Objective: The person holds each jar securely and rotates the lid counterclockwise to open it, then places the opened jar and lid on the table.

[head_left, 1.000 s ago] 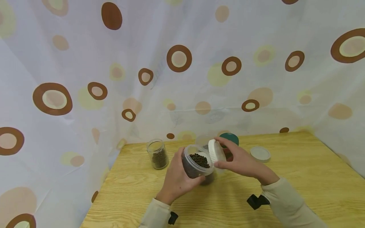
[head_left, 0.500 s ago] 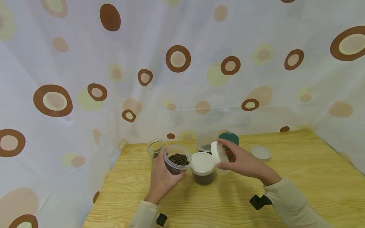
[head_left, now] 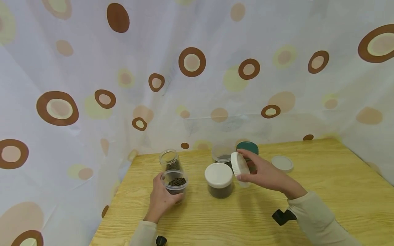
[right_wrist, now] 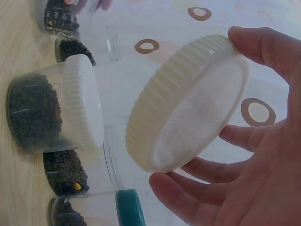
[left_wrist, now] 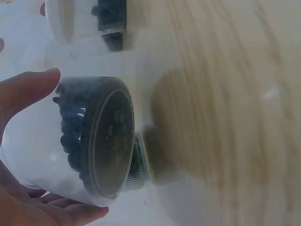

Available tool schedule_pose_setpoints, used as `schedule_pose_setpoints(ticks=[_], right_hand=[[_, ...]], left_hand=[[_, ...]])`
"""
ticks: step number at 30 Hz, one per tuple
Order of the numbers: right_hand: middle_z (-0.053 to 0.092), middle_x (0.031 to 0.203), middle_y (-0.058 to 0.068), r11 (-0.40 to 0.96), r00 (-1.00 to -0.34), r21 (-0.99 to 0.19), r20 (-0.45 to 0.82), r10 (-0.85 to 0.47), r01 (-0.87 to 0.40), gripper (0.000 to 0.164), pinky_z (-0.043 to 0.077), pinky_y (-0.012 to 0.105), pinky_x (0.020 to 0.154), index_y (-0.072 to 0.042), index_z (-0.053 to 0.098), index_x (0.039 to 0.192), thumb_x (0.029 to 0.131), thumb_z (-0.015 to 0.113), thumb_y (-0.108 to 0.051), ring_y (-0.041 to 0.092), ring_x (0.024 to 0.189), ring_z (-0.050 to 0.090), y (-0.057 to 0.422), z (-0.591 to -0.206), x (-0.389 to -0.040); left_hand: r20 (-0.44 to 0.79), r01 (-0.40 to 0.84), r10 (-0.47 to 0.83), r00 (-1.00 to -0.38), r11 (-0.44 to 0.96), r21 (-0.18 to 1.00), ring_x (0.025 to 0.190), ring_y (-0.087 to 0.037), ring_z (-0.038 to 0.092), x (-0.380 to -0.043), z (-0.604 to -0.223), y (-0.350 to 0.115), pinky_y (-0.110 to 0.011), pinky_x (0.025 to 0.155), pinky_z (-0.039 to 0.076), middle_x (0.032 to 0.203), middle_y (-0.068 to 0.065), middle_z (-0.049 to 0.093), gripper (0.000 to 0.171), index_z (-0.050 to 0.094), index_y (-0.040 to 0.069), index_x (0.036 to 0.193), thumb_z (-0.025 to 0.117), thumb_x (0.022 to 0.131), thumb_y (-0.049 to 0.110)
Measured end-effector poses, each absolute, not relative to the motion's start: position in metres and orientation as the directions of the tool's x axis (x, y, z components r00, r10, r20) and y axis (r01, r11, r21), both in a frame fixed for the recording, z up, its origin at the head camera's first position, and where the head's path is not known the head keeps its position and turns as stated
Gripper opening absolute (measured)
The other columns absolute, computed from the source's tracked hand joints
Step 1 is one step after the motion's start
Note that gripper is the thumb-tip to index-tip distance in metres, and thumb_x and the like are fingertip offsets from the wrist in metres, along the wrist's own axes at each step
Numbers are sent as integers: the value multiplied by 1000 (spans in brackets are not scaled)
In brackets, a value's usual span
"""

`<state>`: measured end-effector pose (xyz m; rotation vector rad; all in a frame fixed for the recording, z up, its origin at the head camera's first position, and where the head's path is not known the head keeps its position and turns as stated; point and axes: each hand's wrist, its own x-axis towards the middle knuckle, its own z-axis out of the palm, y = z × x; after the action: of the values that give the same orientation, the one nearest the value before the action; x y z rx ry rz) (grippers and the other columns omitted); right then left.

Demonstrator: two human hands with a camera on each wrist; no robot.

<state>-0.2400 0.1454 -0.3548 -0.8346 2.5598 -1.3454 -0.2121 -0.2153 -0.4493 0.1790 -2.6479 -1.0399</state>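
My left hand grips an open clear plastic jar, part full of dark pellets. Its thumb and fingers wrap round the jar's sides, and the left wrist view shows the jar's base lifted over a shadow on the table. Between thumb and fingertips, my right hand pinches a white screw lid with a ribbed edge. The lid is tilted on its side, its hollow underside towards the palm in the right wrist view. Just left of it stands a jar with a white lid on, holding dark pellets.
A glass jar without a lid stands behind the left hand, partly hidden. At the back are an open clear jar and a green-lidded jar. A flat whitish lid lies on the wooden table at right.
My left hand has carried the open jar left and lower, away from the white lid, uncovering the white-lidded jar. My right hand, still pinching the lid, has shifted slightly right.
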Motion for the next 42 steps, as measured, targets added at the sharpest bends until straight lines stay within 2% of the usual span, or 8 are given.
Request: schedule_pose_setpoints(ticks=[5,10,19,22,28,31,36,42], right_hand=[[47,142,21,472,-844,-777,138,-518,-417,83,54,33,80,-13,23,157,92,70,-35,32,117,58,147,-353,-240],[47,142,21,490,-850,-767,134,-509,-414,83,53,34,82,-13,24,157,92,70,-35,33,118,57,149,-352,-239],[48,141,22,491,-846,-764,132,-516,-419,83,54,35,84,-11,24,157,92,69,-35,33,118,57,152,-353,-239],[48,141,22,499,-850,-761,126,-512,-414,83,54,34,82,-11,24,157,92,70,-36,33,118,57,153,-353,-240],[48,141,21,525,-858,-753,102,-503,-397,84,53,33,80,-12,26,156,91,70,-38,33,120,56,158,-358,-240],[46,144,23,543,-865,-745,88,-494,-386,85,54,35,81,-11,25,157,91,70,-39,37,121,56,164,-360,-241],[40,148,27,569,-874,-732,74,-480,-375,86,56,38,82,-7,23,157,91,70,-38,42,122,55,178,-363,-243],[37,149,29,601,-889,-725,33,-456,-336,89,57,42,80,-4,20,157,92,69,-38,48,124,53,198,-368,-248]], left_hand=[[182,-35,-215,-960,733,679,124,-45,54,-216,-454,-225,-58,97,49,145,-22,44,107,28,2,149,90,68,32],[150,-54,-187,-971,780,623,127,-46,50,-219,-447,-233,-59,100,45,141,-25,50,106,31,-2,148,91,68,32],[39,-168,-226,-973,819,549,120,-48,52,-217,-447,-242,-60,95,46,129,-28,57,111,27,0,152,91,68,34],[35,-164,-218,-975,820,548,124,-50,49,-217,-449,-243,-62,98,45,133,-30,53,112,25,0,153,90,69,35],[-8,-179,-206,-979,829,529,136,-58,33,-209,-447,-245,-69,105,36,151,-37,30,126,10,-3,156,90,68,39],[10,-166,-197,-980,847,505,137,-60,30,-205,-439,-245,-72,103,34,153,-37,25,129,8,-3,156,91,67,42],[58,-153,-210,-976,851,502,139,-57,28,-199,-419,-241,-72,105,32,154,-34,25,123,12,-1,156,88,70,43],[131,-116,-232,-964,808,578,143,-50,24,-196,-401,-230,-68,109,31,156,-27,25,107,21,4,156,81,79,46]])
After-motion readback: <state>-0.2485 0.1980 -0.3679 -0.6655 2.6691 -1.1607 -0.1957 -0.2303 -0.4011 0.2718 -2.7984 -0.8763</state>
